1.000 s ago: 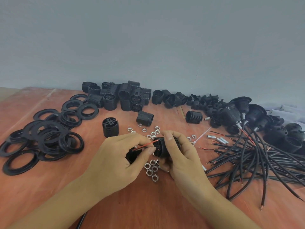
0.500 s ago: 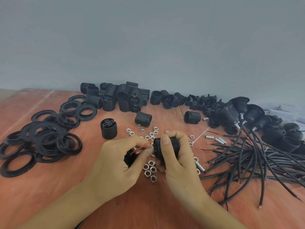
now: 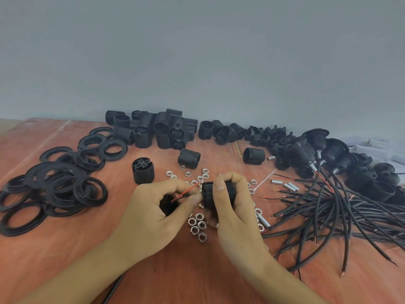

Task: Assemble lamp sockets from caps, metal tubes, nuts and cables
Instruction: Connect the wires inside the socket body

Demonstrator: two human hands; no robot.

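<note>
On a reddish table [image 3: 65,260], against a grey wall [image 3: 197,51]. At right, a sprawling bundle of black cables [image 3: 328,207], bared ends pointing toward the middle. At left, a heap of flat black rings [image 3: 54,189]. Along the back edge, a pile of threaded socket shells [image 3: 157,130], then finished sockets [image 3: 306,150] at far right, above the cables. Near the centre, just above the table: grips one threaded shell [image 3: 208,194] on its side with the right hand [image 3: 232,207], thumb across the front, fingers curled over the top. Pinches a red wire [image 3: 188,190] between thumb and forefinger of the left hand [image 3: 151,211], just beside the shell's left end; cradles a black cap [image 3: 167,205] in the same palm, largely hidden. Below and behind the hands, loose silver nuts [image 3: 198,224]; further right, short metal tubes [image 3: 289,185] beside the cable ends.
</note>
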